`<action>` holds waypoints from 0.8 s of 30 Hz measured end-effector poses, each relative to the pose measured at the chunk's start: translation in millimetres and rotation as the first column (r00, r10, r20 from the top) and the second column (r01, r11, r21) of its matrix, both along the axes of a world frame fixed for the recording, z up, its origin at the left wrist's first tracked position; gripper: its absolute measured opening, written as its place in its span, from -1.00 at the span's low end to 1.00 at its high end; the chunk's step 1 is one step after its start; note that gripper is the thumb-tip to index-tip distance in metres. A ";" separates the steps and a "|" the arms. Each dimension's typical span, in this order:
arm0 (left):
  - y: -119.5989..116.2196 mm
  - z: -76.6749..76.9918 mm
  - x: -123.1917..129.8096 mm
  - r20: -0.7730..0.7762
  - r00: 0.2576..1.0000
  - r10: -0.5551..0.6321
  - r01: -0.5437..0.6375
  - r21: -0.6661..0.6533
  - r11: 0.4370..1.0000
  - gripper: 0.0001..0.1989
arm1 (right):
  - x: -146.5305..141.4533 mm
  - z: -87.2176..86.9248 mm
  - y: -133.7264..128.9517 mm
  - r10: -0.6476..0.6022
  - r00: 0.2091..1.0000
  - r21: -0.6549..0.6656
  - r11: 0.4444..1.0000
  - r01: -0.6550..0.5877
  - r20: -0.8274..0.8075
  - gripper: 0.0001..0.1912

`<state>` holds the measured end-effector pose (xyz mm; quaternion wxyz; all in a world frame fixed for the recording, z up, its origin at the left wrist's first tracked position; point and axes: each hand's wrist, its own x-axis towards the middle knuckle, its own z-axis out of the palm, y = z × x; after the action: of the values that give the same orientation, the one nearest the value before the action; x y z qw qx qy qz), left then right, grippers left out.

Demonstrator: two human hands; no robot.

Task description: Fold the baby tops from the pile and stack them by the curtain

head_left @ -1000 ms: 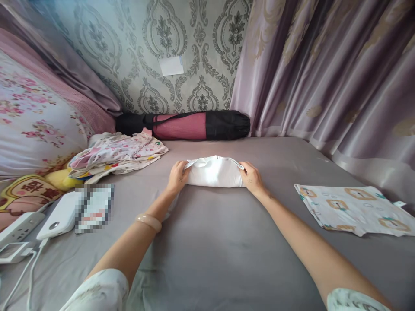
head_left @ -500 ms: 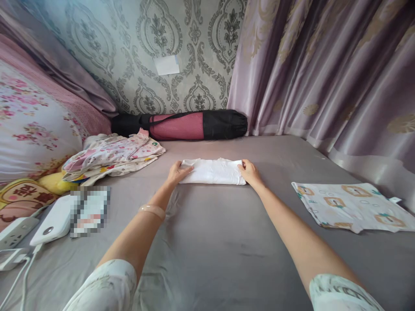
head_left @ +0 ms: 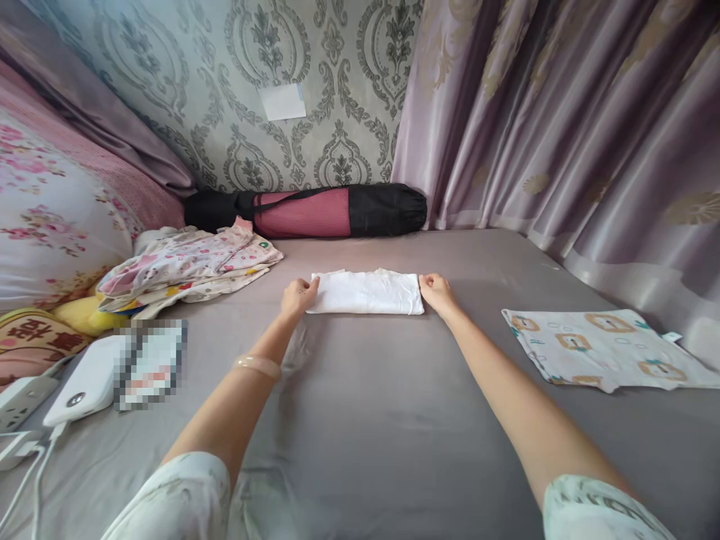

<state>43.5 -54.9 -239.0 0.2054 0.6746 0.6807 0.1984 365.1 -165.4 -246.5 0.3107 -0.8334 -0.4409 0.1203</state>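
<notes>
A white folded cloth (head_left: 365, 292) lies as a long flat bundle across the middle of the bed, with a slightly uneven far edge. At its left end my left hand (head_left: 299, 295) is closed in a pinch on the edge, a pale bangle around that wrist. My right hand (head_left: 437, 294) pinches the opposite end, its fingers curled in. Off to the right rests a folded white cloth with lion prints (head_left: 601, 349), apart from both hands.
Patterned baby clothes (head_left: 191, 266) are heaped at the left, beside a floral pillow (head_left: 50, 217). A white power bank (head_left: 90, 382) with a cable and a power strip (head_left: 25, 401) sit nearer. Along the wall lies a rolled mat in a black-and-pink bag (head_left: 304, 212).
Both hands have drawn slightly outward to the very ends of the white cloth, uncovering more of its top. The whole view has shifted a little.
</notes>
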 end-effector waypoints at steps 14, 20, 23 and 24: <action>-43.8 4.1 -46.7 0.453 0.863 -0.225 0.328 -0.164 0.930 -0.55 | -0.4 -7.7 -63.2 0.291 0.920 0.038 0.956 -0.292 -0.261 -0.74; -39.7 6.7 -44.9 0.376 0.880 -0.290 0.354 -0.113 0.928 -0.66 | -2.6 1.4 -58.4 0.306 0.943 -0.029 0.950 -0.312 -0.128 -0.81; -36.6 10.7 -46.1 0.313 0.889 -0.334 0.377 -0.085 0.922 -0.70 | -2.5 11.0 -58.7 0.295 0.955 -0.124 0.947 -0.296 -0.023 -0.88; -35.8 11.5 -46.1 0.300 0.890 -0.344 0.384 -0.083 0.920 -0.71 | -3.1 13.2 -58.8 0.287 0.958 -0.152 0.947 -0.284 -0.001 -0.89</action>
<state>-2.7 -90.7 -227.5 0.3799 0.7394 0.5182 0.2011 362.0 -224.2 -233.3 0.2216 -0.7830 -0.5500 0.1880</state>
